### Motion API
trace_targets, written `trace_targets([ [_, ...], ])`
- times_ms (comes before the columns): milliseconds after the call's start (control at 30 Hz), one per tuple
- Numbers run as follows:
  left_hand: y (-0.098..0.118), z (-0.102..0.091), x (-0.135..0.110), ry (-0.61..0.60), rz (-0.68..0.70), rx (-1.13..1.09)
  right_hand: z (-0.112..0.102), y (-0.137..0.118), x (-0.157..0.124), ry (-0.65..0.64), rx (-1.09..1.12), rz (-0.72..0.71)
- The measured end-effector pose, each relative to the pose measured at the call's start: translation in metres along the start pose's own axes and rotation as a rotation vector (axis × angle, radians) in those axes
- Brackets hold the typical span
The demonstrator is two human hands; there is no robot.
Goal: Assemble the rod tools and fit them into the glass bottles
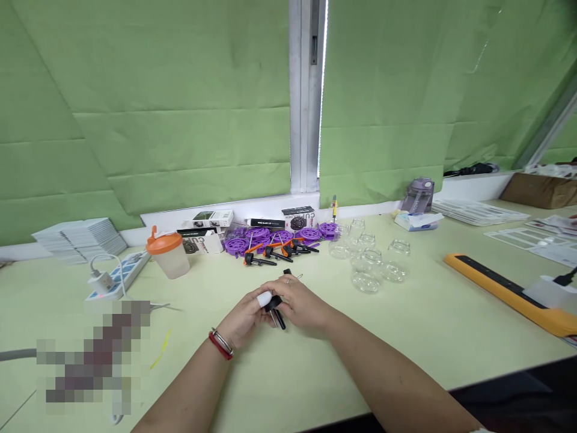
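Between my two hands is a small black part with a round head and thin rods pointing down toward me. My left hand, with a white wrap on its thumb, is closed on it from the left. From the right, my right hand grips the same part, and its fingers hide much of it. A dark tip sticks out beyond the fingers. Behind my hands lie several similar black parts with orange pieces. Several purple wheel-like pieces are heaped behind those.
Clear rounded cups stand right of the purple heap. An orange-lidded cup, printed boxes and a white power strip are on the left. An orange-yellow power strip lies right. A utility knife stands at the back.
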State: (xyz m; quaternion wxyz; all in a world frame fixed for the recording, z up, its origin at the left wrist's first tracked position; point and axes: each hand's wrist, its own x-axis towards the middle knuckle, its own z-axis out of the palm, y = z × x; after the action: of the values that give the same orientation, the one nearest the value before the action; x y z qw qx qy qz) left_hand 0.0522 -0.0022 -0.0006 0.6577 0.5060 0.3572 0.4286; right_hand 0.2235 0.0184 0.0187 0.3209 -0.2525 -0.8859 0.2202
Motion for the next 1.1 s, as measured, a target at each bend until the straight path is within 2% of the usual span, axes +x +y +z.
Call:
trace_targets([
  [133, 0.005, 0.004, -0.004, 0.013, -0.036, 0.123, 0.002, -0.004, -0.001, -0.048, -0.019, -0.008],
  [233, 0.008, 0.009, -0.005, 0.036, -0.078, 0.193, 0.008, -0.003, -0.001, -0.032, -0.042, -0.005],
  [367, 0.007, 0.014, -0.004, 0.098, -0.052, 0.317, 0.015, 0.002, -0.001, 0.013, -0.059, -0.057],
  [567, 0.0, 0.013, -0.002, 0.083, -0.028, 0.443, 0.017, 0.008, 0.001, 0.031, -0.083, -0.112],
  [800, 0.005, 0.011, -0.001, 0.107, 0.029, 0.448, 0.021, 0.013, 0.005, 0.192, -0.191, -0.112],
  [933, 0.005, 0.008, -0.001, 0.13, -0.03, 0.398, 0.018, 0.012, 0.007, 0.235, -0.252, -0.09],
  [1033, 0.005, 0.004, 0.0, 0.216, -0.05, 0.421, 0.01, 0.016, 0.007, 0.305, -0.255, -0.073],
  [1100, 0.006, -0.002, 0.002, 0.294, -0.022, 0.425, 0.003, 0.024, 0.006, 0.414, -0.235, -0.007],
])
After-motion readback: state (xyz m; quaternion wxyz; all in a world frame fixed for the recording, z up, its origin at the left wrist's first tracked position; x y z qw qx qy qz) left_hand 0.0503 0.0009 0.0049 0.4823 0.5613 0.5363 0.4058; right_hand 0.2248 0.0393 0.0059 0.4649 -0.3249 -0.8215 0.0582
